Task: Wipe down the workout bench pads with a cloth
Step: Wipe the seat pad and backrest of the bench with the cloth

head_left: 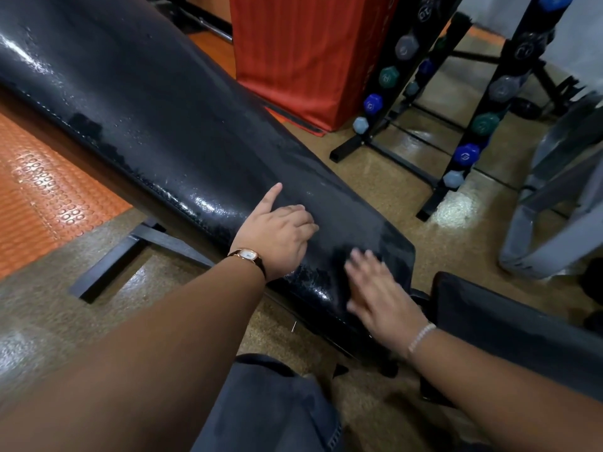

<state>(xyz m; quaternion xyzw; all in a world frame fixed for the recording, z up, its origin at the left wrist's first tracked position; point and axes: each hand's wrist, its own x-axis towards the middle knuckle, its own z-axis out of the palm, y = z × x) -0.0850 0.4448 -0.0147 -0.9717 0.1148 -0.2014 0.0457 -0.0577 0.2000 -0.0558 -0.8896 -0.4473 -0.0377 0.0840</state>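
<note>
The long black back pad (156, 119) of the workout bench runs from upper left to lower right, shiny and speckled with droplets. My left hand (277, 236), with a watch on the wrist, rests on the pad's near edge, index finger stretched out and the other fingers curled, holding nothing. My right hand (378, 288) lies flat and blurred on the pad's lower end, fingers spread. A darker patch sits under its fingertips; I cannot tell whether that is a cloth. The black seat pad (509, 324) follows at the lower right.
A rack of coloured dumbbells (456, 151) stands beyond the bench, with a red padded box (303, 57) behind it. An orange studded mat (39, 190) covers the floor at left. The bench's black foot bar (107, 265) lies below. A grey-trousered leg (554, 197) stands at right.
</note>
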